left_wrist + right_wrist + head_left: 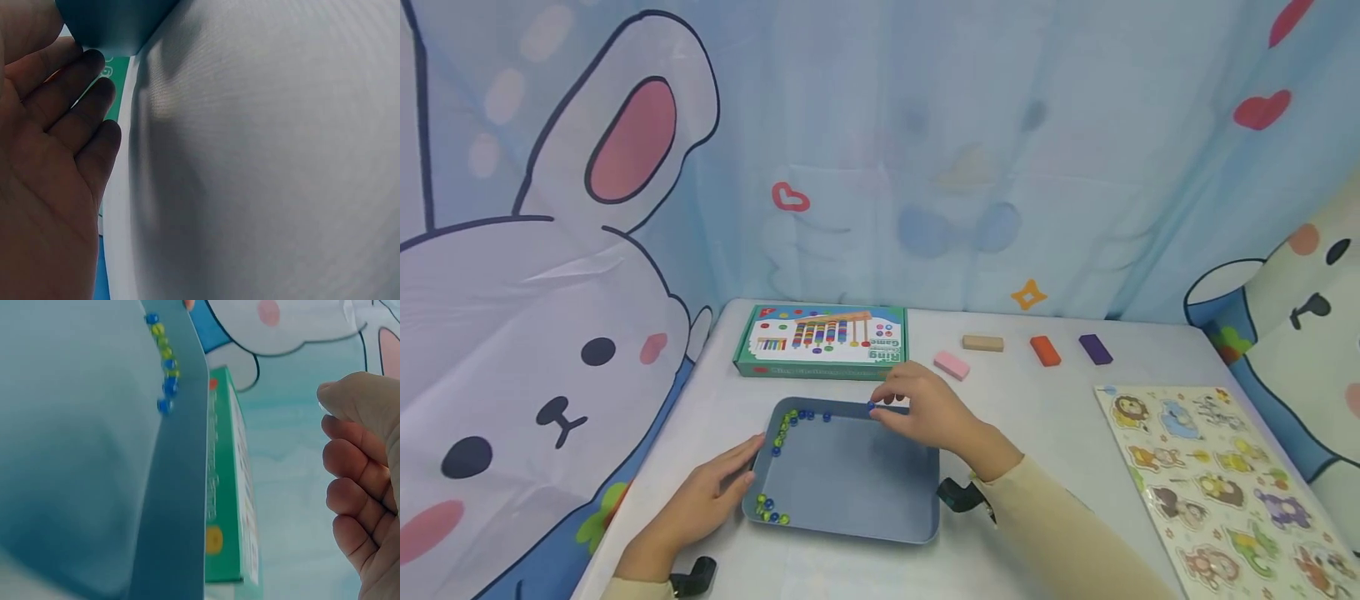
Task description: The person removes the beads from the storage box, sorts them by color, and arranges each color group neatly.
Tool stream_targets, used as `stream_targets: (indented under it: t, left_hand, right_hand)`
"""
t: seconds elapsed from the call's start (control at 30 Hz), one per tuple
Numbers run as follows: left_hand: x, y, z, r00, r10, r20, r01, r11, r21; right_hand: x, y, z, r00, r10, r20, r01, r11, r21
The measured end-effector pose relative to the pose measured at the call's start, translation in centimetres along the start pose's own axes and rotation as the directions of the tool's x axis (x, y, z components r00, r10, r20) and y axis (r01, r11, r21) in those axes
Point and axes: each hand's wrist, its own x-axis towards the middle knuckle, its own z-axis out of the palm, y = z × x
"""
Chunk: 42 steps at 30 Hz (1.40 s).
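Observation:
A blue-grey tray [857, 475] lies on the white-covered table. Small blue and yellow-green marbles [783, 428] line its far left corner, and several more marbles [768, 505] gather in the near left corner. My left hand [700, 498] rests against the tray's left side with its fingers extended; in the left wrist view those fingers [65, 103] are by the tray's outer wall. Over the far rim, my right hand [931, 410] pinches a blue marble [871, 406] between thumb and index finger. In the right wrist view, the pinched marble is hidden behind the thumb [350, 397].
Behind the tray lies a green ring game box [820, 342]. Pink [951, 365], tan [982, 342], orange [1045, 351] and purple blocks [1096, 349] are spread right of it. An animal picture board [1217, 492] lies at the right. A printed curtain [962, 167] hangs behind the table.

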Motion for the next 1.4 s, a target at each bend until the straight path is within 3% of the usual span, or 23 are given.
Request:
stream_targets:
  t: [0.23,0.63,0.97,1.2,1.4]
  left_hand:
    - [-0.3,-0.2,-0.1,1.000,0.006,-0.012,-0.006,1.000,0.011]
    - [-0.4,-0.4,-0.3,1.000,-0.019,-0.007,0.019,1.000,-0.002]
    - [-0.4,-0.7,-0.2,1.000,-0.001,-0.014,0.001,1.000,-0.021]
    - [-0.3,-0.7,-0.1,1.000,-0.005,-0.008,0.004,1.000,-0.021]
    - [-0.2,-0.8,0.2,1.000,0.002,-0.006,-0.002,0.999,-0.032]
  right_hand:
    - [-1.6,2.1,-1.6,0.994,0.098,-0.043,-0.098,0.995,0.004]
    - [-5.3,6.0,-4.2,0.961,0.266,-0.078,-0.272,0.958,-0.084]
    - [-9.8,9.0,-5.1,0.906,0.420,-0.054,-0.424,0.895,-0.142]
    - [-12.4,10.7,-5.1,0.880,0.474,-0.026,-0.471,0.865,-0.172]
    - [-13.6,11.5,-5.0,0.850,0.527,0.022,-0.516,0.839,-0.172]
